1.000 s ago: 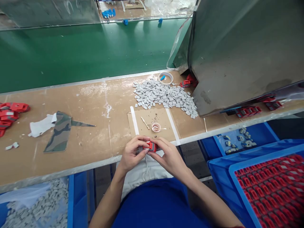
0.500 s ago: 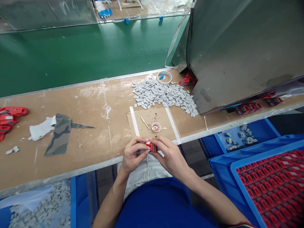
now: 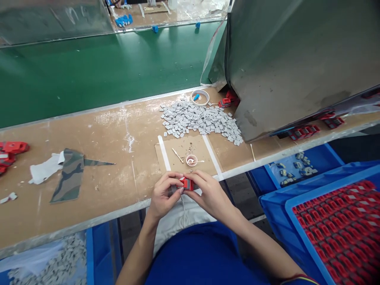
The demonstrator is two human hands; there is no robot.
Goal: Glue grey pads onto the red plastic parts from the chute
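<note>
Between my two hands, just in front of the bench edge, is a small red toy vehicle (image 3: 187, 183) with dark grey parts. My left hand (image 3: 164, 194) closes on its left end with thumb and fingers. From the other side my right hand (image 3: 208, 193) grips it too, its fingers partly covering the top. Beyond my hands a small round cup (image 3: 191, 160) sits on a cardboard sheet (image 3: 200, 148), with a cotton swab (image 3: 199, 161) resting across it. A white stick (image 3: 177, 155) lies left of the cup.
Many small grey plates (image 3: 198, 118) are heaped behind the cardboard, beside a tape roll (image 3: 200, 92). A camouflage cloth (image 3: 69, 174) and red toy parts (image 3: 13, 147) lie left. A metal housing (image 3: 297, 67) rises at right. Blue crates (image 3: 289, 209) flank me below the bench.
The view has shifted slightly, so the bench items appear a little further left. Both hands still hold the red toy vehicle, which looks slightly turned.
</note>
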